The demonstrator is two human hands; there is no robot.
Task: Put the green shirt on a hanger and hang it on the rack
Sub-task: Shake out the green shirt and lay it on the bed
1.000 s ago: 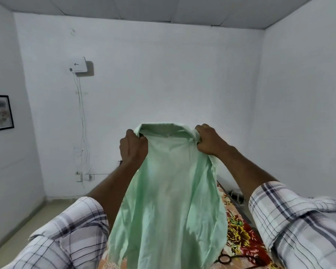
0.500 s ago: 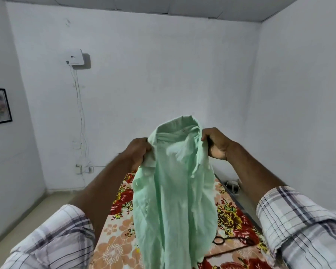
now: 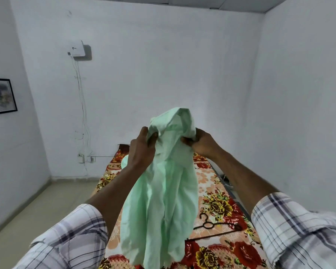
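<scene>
The pale green shirt (image 3: pixel 163 200) hangs in the air in front of me, bunched at its collar end and drooping over the bed. My left hand (image 3: pixel 142 148) grips the top of the shirt on its left side. My right hand (image 3: pixel 202 142) grips it on the right, close to the other hand. A dark hanger (image 3: pixel 211 228) lies flat on the floral bedspread (image 3: pixel 221 206), below and to the right of the shirt, partly hidden by the cloth. No rack is in view.
The bed runs lengthwise toward the far white wall, with the right wall close beside it. Bare floor (image 3: pixel 47 206) lies to the left. A white box (image 3: pixel 77 48) with hanging cables is on the far wall, and a framed picture (image 3: pixel 2 96) on the left wall.
My hands have come closer together and lower, so the spread collar is now bunched up. The view has tilted down, showing more bed and the hanger.
</scene>
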